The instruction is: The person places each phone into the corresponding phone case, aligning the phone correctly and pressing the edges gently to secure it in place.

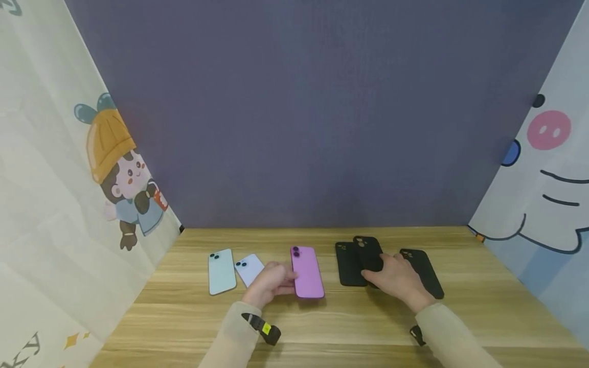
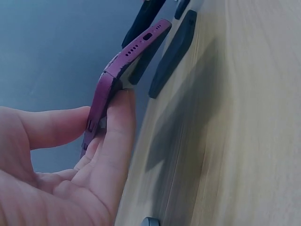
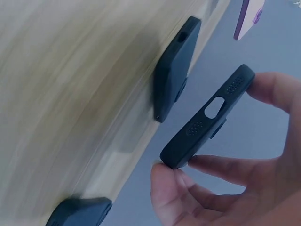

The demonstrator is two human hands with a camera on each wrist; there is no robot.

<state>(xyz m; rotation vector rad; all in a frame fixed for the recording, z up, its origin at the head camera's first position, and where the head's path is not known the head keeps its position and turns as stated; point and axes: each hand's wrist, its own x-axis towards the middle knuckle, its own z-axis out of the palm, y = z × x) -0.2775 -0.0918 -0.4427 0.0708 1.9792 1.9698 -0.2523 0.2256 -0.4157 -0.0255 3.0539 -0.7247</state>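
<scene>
My left hand (image 1: 272,282) pinches a purple phone (image 1: 309,276) by its left edge, thumb on one side and fingers behind. Raised off the table, the phone shows its camera side in the head view; its port and speaker-hole edge (image 2: 123,57) faces the left wrist camera. In my right hand (image 1: 399,278) is a black phone case (image 1: 369,254), gripped by its edges between thumb and fingers. Its bottom wall (image 3: 186,143), with an oval port cutout, shows in the right wrist view. The held case overlaps another black case (image 1: 346,267) in the head view.
A third black case (image 1: 425,276) lies to the right, partly behind my right hand. At the left, a pale mint phone (image 1: 222,276) and a pale lavender phone (image 1: 248,268) lie camera side up. A dark panel (image 1: 294,128) stands behind the wooden table (image 1: 349,327).
</scene>
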